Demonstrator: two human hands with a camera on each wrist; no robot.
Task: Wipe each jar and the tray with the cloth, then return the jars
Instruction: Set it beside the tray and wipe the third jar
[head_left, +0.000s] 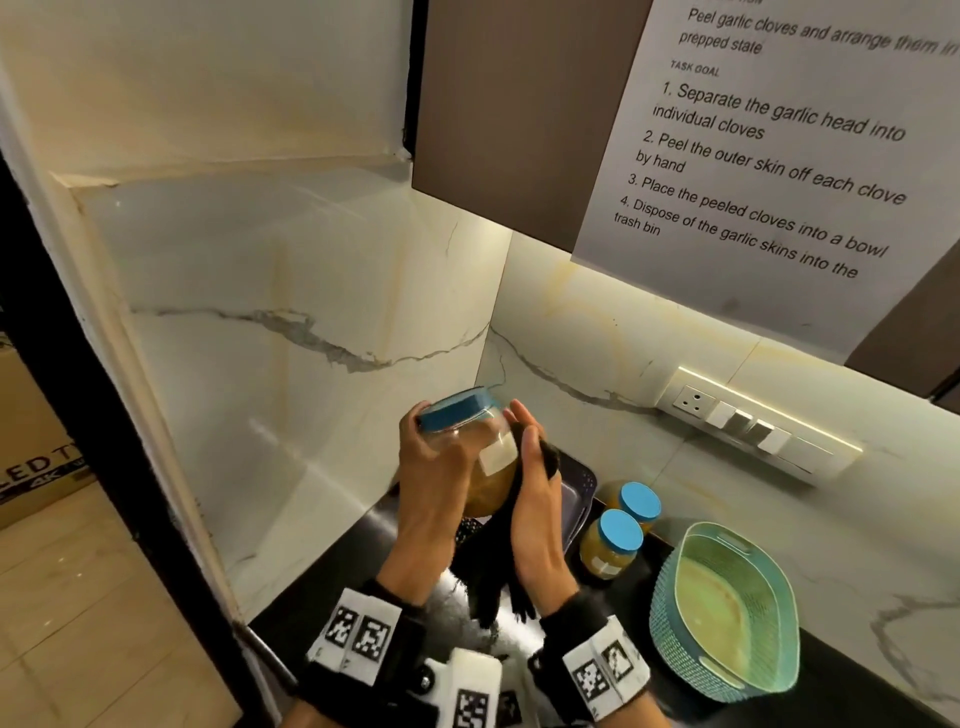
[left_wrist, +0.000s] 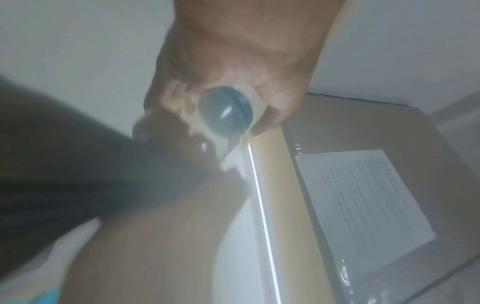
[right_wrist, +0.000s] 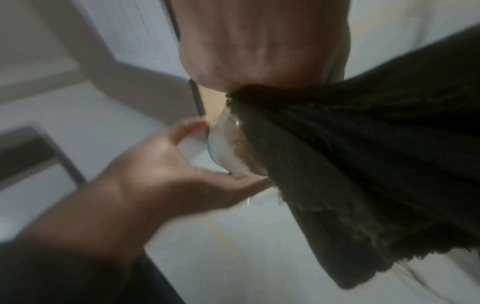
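Holding a blue-lidded glass jar (head_left: 470, 452) up above the black counter (head_left: 852, 686), the person has both hands on it. The left hand (head_left: 431, 467) grips the jar near its lid, fingers curled round the top edge and thumb on the near side, and the jar tilts with its lid toward the left wall. The right hand (head_left: 537, 499) presses a dark cloth (head_left: 498, 577) against the jar's right side, fingers stretched along the glass with the cloth pinned under the palm; the loose end of the cloth hangs down between the wrists. The right wrist view shows the cloth (right_wrist: 363, 174) draped over the jar, though that picture is blurred.

Under and behind the hands lies a dark tray (head_left: 576, 493), partly hidden by the right hand and the cloth. Just right of the tray stand two more jars with blue lids, a nearer one (head_left: 610, 543) and a farther one (head_left: 636, 504), close together. Farther right sits a teal basket (head_left: 670, 613). A printed sheet (head_left: 769, 156) hangs on the cabinet above.
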